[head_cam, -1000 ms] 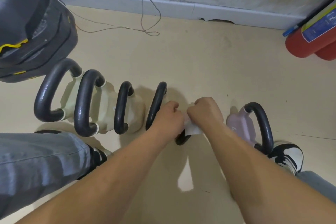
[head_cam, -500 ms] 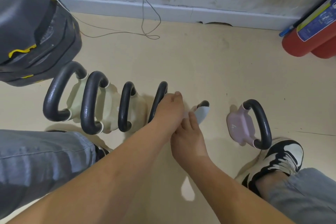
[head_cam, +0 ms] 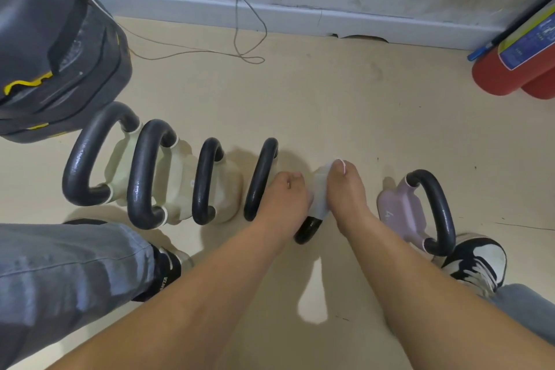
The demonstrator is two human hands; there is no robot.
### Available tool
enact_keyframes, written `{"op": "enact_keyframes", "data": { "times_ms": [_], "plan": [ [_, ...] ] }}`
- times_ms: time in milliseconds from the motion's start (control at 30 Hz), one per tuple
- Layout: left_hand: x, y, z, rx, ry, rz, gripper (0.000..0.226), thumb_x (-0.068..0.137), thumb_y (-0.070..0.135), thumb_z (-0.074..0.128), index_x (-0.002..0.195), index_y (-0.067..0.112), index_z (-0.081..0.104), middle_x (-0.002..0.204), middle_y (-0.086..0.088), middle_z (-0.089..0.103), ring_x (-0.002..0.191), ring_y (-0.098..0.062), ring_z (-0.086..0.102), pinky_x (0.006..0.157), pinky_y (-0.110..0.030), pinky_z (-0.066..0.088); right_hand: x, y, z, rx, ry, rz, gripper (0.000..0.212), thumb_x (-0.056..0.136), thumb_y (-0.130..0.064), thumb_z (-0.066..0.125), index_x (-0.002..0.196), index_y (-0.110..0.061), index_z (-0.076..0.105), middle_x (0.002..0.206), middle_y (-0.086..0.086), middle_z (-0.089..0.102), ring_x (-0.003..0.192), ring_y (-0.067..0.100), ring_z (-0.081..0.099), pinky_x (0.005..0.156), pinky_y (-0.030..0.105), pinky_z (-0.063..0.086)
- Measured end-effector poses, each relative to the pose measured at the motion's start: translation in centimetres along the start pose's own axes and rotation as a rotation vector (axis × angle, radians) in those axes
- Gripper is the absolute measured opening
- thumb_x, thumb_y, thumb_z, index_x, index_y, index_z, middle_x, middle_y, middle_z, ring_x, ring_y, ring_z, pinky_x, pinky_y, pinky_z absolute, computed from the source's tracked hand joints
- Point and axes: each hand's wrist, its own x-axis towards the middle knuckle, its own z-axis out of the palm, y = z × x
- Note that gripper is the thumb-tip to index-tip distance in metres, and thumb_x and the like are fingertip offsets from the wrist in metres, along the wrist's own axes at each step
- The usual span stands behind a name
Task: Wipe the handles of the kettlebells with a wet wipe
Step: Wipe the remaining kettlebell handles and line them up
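Several kettlebells stand in a row on the beige floor, cream ones at the left with black handles point(head_cam: 144, 174) and a pink one point(head_cam: 402, 210) at the right. Between them is one more kettlebell whose body is hidden under my hands; only the near end of its black handle point(head_cam: 307, 230) shows. A white wet wipe point(head_cam: 319, 192) is wrapped over that handle. My right hand point(head_cam: 345, 192) grips the wipe around the handle, fingertips toward the far end. My left hand point(head_cam: 285, 194) sits just left of the wipe, fingers curled down over this kettlebell.
A dark grey bag point(head_cam: 57, 48) lies at the back left, touching the first kettlebell. A thin cable point(head_cam: 240, 48) loops on the floor by the wall. Red fire extinguishers point(head_cam: 516, 63) lie at the back right. My shoes point(head_cam: 477, 261) and grey trousers point(head_cam: 69, 273) flank the row.
My right hand has slid the wipe along the handle, from near its front end toward the far end. My left hand curled down beside it.
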Motion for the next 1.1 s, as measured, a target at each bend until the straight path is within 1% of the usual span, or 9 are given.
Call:
{"op": "enact_keyframes", "data": {
  "times_ms": [167, 267, 367, 567, 633, 700, 800, 967, 1100],
  "plan": [
    [0.8, 0.0, 0.3, -0.035, 0.020, -0.074, 0.029, 0.106, 0.041, 0.036, 0.112, 0.023, 0.057, 0.095, 0.004, 0.062, 0.088, -0.012, 0.061, 0.072, -0.027, 0.048, -4.5, -0.5, 3.6, 0.241, 0.187, 0.149, 0.009, 0.104, -0.030, 0.043, 0.111, -0.027, 0.040, 0.103, -0.004, 0.061, 0.084, 0.020, 0.063, 0.080, 0.041, 0.056],
    [0.9, 0.0, 0.0, -0.063, 0.042, -0.089, 0.035, 0.106, 0.043, 0.034, 0.116, 0.021, 0.058, 0.098, 0.003, 0.061, 0.090, -0.011, 0.058, 0.079, -0.029, 0.045, -5.6, 0.1, 4.1, 0.361, 0.086, 0.241, 0.032, 0.108, -0.031, 0.041, 0.138, -0.022, 0.040, 0.114, 0.000, 0.062, 0.101, 0.026, 0.065, 0.096, 0.050, 0.056],
    [0.4, 0.2, -0.1, -0.007, -0.009, -0.087, 0.031, 0.106, 0.039, 0.034, 0.111, 0.020, 0.058, 0.091, 0.006, 0.058, 0.081, -0.008, 0.054, 0.068, -0.026, 0.041, -5.7, 0.6, 2.7, 0.371, 0.049, 0.302, 0.039, 0.107, -0.040, 0.041, 0.140, -0.020, 0.049, 0.113, -0.001, 0.064, 0.101, 0.025, 0.064, 0.095, 0.049, 0.056],
    [-0.6, -0.3, 1.2, 0.648, 0.120, 0.436, 0.030, 0.100, 0.024, 0.044, 0.117, 0.011, 0.064, 0.120, -0.005, 0.060, 0.111, -0.025, 0.055, 0.096, -0.039, 0.046, -6.3, -1.6, -0.6, 0.770, -0.094, 0.513, 0.026, 0.103, -0.040, 0.047, 0.098, -0.020, 0.063, 0.088, 0.002, 0.071, 0.073, 0.016, 0.067, 0.060, 0.026, 0.050],
    [-1.0, -0.5, 2.3, 0.777, 0.077, 0.539, 0.033, 0.097, 0.031, 0.040, 0.116, 0.016, 0.064, 0.118, -0.005, 0.056, 0.111, -0.027, 0.050, 0.092, -0.041, 0.046, -5.4, -2.9, -2.4, 0.718, -0.043, 0.486, 0.037, 0.105, -0.041, 0.040, 0.086, -0.015, 0.058, 0.072, 0.003, 0.066, 0.055, 0.016, 0.061, 0.045, 0.018, 0.044],
    [-1.4, -1.2, 3.8, 0.829, 0.003, 0.491, 0.030, 0.099, 0.031, 0.040, 0.120, 0.018, 0.056, 0.114, -0.006, 0.054, 0.104, -0.029, 0.053, 0.083, -0.038, 0.046, -4.3, -3.7, -4.2, 0.589, -0.037, 0.461, 0.057, 0.105, -0.051, 0.033, 0.102, -0.004, 0.063, 0.091, 0.012, 0.073, 0.064, 0.024, 0.063, 0.053, 0.020, 0.053],
    [-1.2, -2.2, 5.1, 0.666, -0.048, 0.288, 0.031, 0.103, 0.038, 0.035, 0.122, 0.016, 0.049, 0.114, -0.008, 0.060, 0.098, -0.029, 0.061, 0.073, -0.034, 0.041, -3.2, -3.3, -5.8, 0.381, -0.085, 0.438, 0.071, 0.102, -0.058, 0.028, 0.110, 0.002, 0.065, 0.108, 0.020, 0.075, 0.083, 0.035, 0.068, 0.093, 0.048, 0.057],
    [0.3, -0.8, 4.9, 0.510, -0.160, 0.084, 0.045, 0.104, 0.050, 0.030, 0.119, 0.014, 0.052, 0.108, -0.006, 0.065, 0.094, -0.026, 0.064, 0.081, -0.038, 0.052, -2.8, -0.6, -5.4, 0.182, -0.050, 0.392, 0.037, 0.086, -0.030, 0.049, 0.103, -0.005, 0.069, 0.088, 0.017, 0.075, 0.068, 0.030, 0.064, 0.065, 0.035, 0.049],
    [1.1, -0.5, 4.5, 0.420, -0.247, 0.050, 0.034, 0.103, 0.047, 0.038, 0.108, 0.016, 0.052, 0.092, 0.002, 0.061, 0.069, -0.015, 0.057, 0.053, -0.027, 0.044, -2.9, 0.0, -4.1, 0.212, -0.097, 0.415, 0.026, 0.088, -0.019, 0.054, 0.099, -0.006, 0.073, 0.095, 0.016, 0.077, 0.075, 0.030, 0.069, 0.067, 0.038, 0.057]
  ]
}}
